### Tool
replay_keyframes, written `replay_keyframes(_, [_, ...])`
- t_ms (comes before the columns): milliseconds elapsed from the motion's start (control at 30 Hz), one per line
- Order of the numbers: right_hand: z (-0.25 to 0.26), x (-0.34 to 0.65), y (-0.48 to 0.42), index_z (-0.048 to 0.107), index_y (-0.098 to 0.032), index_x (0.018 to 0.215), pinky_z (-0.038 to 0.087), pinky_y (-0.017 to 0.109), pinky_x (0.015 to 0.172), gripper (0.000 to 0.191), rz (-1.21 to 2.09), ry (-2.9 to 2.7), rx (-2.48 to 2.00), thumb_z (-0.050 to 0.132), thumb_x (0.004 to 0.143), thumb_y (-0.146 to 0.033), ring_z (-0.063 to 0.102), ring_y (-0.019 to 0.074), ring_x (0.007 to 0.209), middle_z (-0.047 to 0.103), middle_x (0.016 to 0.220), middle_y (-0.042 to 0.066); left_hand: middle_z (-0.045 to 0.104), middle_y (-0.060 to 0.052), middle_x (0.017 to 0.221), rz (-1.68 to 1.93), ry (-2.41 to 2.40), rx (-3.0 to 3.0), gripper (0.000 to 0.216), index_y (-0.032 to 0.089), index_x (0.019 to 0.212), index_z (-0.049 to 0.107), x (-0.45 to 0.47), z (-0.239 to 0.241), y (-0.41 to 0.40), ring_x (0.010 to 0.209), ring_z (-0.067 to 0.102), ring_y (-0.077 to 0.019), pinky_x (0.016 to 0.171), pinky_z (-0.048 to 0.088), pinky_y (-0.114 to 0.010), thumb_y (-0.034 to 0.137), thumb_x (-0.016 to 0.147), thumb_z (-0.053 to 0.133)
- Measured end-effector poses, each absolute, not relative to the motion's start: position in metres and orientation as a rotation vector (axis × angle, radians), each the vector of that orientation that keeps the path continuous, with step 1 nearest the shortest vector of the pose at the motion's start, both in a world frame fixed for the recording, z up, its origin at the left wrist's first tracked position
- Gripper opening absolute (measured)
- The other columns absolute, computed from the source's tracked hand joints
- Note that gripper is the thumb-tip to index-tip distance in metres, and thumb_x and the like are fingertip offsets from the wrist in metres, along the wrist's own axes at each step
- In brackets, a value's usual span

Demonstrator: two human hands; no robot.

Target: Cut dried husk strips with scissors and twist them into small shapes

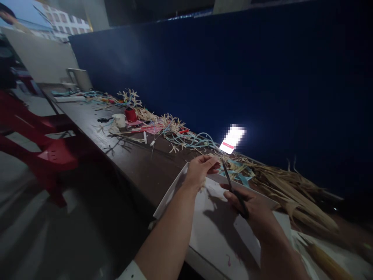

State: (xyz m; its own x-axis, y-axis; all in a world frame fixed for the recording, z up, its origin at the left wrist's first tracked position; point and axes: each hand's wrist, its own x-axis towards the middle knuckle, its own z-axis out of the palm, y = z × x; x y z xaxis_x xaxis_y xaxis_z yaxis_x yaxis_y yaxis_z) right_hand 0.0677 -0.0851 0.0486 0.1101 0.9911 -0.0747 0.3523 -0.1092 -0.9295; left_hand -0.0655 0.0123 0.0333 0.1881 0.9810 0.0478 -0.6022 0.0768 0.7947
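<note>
Above the white tray [210, 241], dark scissors [228, 175] point past the left hand [202, 168]

The scissors sit in the right hand [252, 208], its fingers curled around the handles. Their long axis runs from the near right toward the far side, leaning slightly left, and the tips end just to the right of the left fingertips. So the left hand is the nearer one to the tips, the right to the handles. Whether the blades are parted, I cannot tell. On the left hand, thumb and fingertips are brought together; anything pinched between them is too small to make out.

Farther out, beyond the tips, a glowing phone [226, 148] leans at the far edge of the bench [136, 165]. Dry husks [291, 188] spread to the right. Blue cords [201, 139] and pale flower shapes [174, 124] lie to the far left, then a red spool [131, 115] and a white cup [119, 120]. Behind everything stands a blue partition [204, 74].
</note>
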Motion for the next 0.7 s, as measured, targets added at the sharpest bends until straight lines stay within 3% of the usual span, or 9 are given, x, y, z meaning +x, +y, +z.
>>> replay_keyframes(500, [0.0477, 0.0669, -0.0841, 0.073, -0.018, 0.091, 0.028, 0.021, 0.041, 0.042, 1.023, -1.321, -1.571, 0.074, 0.058, -0.045, 0.039, 0.0102, 0.045, 0.047, 0.046, -0.003, 0.063, -0.002, 0.064, 1.323, 0.617, 0.771, 0.030, 0.010, 0.070, 0.062, -0.0659, 0.0346, 0.0122, 0.057, 0.059, -0.0085, 0.052, 0.049, -0.019, 0.035, 0.059, 0.075])
replay_keyframes(700, [0.0415, 0.0698, -0.0816, 0.071, -0.018, 0.096, 0.034, 0.018, 0.044, 0.042, 0.919, -1.079, -1.484, 0.076, 0.060, -0.040, 0.045, 0.0085, 0.050, 0.054, 0.055, -0.003, 0.064, -0.004, 0.071, 1.325, 0.630, 0.817, 0.029, 0.010, 0.074, 0.062, -0.0667, 0.0319, 0.0117, 0.060, 0.059, -0.0077, 0.054, 0.049, -0.018, 0.035, 0.063, 0.073])
